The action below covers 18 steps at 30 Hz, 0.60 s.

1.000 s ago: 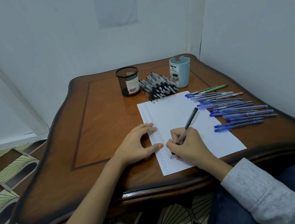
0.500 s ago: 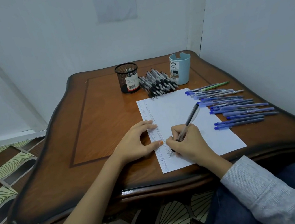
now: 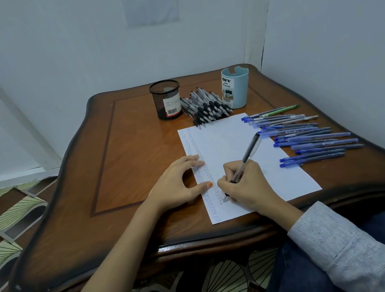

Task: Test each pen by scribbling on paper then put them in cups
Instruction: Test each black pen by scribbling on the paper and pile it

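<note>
Here the right hand (image 3: 246, 185) grips the pen (image 3: 245, 160), tip on paper (image 3: 235, 139).

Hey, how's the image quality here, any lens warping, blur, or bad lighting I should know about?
Head view: wide-angle warp bows the table edges and tilts the walls; light is dim, cool and bluish, with soft shadows under the left hand and no harsh glare; the marks on the paper are too faint to read; the right hand and its pen look fairly sharp.

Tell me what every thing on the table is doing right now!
black pen: held, tip on paper
right hand: gripping the pen
left hand: fingertips pinning the paper
paper: flat, scribbled along its left side
mesh cup: upright
blue cup: upright
black pens: piled
blue pens: lying loose
</note>
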{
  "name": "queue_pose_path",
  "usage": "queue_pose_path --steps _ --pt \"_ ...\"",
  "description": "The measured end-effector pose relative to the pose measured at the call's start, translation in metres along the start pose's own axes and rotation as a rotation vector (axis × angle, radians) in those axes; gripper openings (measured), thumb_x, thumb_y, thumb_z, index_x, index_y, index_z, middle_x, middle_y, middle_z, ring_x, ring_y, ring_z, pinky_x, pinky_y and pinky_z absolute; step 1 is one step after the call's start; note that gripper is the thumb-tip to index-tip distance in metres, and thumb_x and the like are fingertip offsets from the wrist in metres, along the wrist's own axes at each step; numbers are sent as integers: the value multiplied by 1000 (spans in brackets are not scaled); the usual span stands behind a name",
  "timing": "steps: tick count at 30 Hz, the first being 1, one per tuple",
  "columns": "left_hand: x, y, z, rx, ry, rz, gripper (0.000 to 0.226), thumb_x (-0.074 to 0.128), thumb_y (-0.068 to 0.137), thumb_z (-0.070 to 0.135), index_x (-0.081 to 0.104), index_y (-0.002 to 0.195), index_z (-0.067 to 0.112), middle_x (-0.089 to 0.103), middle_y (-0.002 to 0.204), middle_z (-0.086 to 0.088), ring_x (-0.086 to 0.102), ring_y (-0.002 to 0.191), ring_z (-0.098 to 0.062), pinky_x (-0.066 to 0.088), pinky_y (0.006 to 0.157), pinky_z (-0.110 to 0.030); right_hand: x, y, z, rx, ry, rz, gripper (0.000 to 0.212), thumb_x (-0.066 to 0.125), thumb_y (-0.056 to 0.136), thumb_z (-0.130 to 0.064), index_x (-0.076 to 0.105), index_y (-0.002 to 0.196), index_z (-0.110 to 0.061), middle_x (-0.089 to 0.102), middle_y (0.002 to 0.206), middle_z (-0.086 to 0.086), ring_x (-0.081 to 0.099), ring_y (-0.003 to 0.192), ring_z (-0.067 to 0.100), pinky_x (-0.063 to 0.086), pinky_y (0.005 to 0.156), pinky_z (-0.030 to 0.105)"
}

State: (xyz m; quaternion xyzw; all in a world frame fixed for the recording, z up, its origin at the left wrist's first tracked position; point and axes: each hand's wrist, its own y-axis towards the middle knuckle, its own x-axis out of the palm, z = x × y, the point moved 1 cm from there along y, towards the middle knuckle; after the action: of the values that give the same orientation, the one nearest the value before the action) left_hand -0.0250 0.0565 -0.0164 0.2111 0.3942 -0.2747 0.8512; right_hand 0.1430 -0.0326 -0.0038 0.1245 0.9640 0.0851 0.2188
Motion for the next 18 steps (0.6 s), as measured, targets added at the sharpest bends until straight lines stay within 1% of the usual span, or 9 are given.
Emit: queue_pose_path --steps 2,4,7,9,12,14,15,16,18 --pt "0 1 -1 -1 -2 4 62 66 78 54 54 132 27 41 146 11 34 134 -4 28 111 -27 0 0 1 -7 -10 25 37 63 79 3 40 52 -8 39 47 9 53 42 20 38 44 24" --pt "0 1 -1 -6 2 10 59 69 80 51 54 132 27 41 147 11 34 135 -4 27 110 -26 1 0 0 -15 -15 6 39 63 79 2 39 51 -9 37 47 7 51 44 24 37 45 24" --pt "1 1 -1 -2 9 11 58 70 81 48 53 133 28 40 147 12 33 135 -4 27 110 -26 0 -1 0 -1 4 -26 38 63 80 2 40 51 -7 37 46 5 52 40 17 38 42 22" --pt "1 1 -1 1 8 12 58 70 81 49 53 133 28 40 147 12 33 135 -4 28 111 -28 0 -1 1 8 24 -4 40 63 80 4 39 50 -10 39 44 1 52 39 16 40 42 22" --pt "1 1 -2 -4 1 13 61 68 78 54 54 132 29 40 147 12 33 135 -4 28 112 -31 1 1 3 -8 23 25 42 62 79 4 37 50 -13 37 44 2 53 44 28 40 46 25" --pt "1 0 -1 -11 3 11 63 66 77 56 53 132 30 40 147 13 33 135 -4 28 113 -31 1 2 3 -14 18 -2 44 62 79 3 35 48 -14 34 45 2 55 49 41 36 45 24" --pt "1 0 -1 -12 4 9 62 67 78 55 53 133 30 40 147 13 33 135 -4 28 113 -31 1 2 4 -12 15 -9 45 62 78 3 34 48 -15 33 45 2 55 51 43 34 45 24" --pt "1 0 -1 -11 4 10 60 68 79 52 53 133 30 40 147 13 33 135 -4 28 112 -31 0 2 4 -13 17 -8 45 62 78 4 34 47 -15 34 45 0 55 50 41 34 46 24" --pt "1 0 0 -6 7 16 58 69 81 49 53 133 29 40 147 13 33 135 -4 27 112 -30 0 3 5 -16 16 4 44 62 78 4 36 48 -15 35 44 0 52 46 30 35 48 25"
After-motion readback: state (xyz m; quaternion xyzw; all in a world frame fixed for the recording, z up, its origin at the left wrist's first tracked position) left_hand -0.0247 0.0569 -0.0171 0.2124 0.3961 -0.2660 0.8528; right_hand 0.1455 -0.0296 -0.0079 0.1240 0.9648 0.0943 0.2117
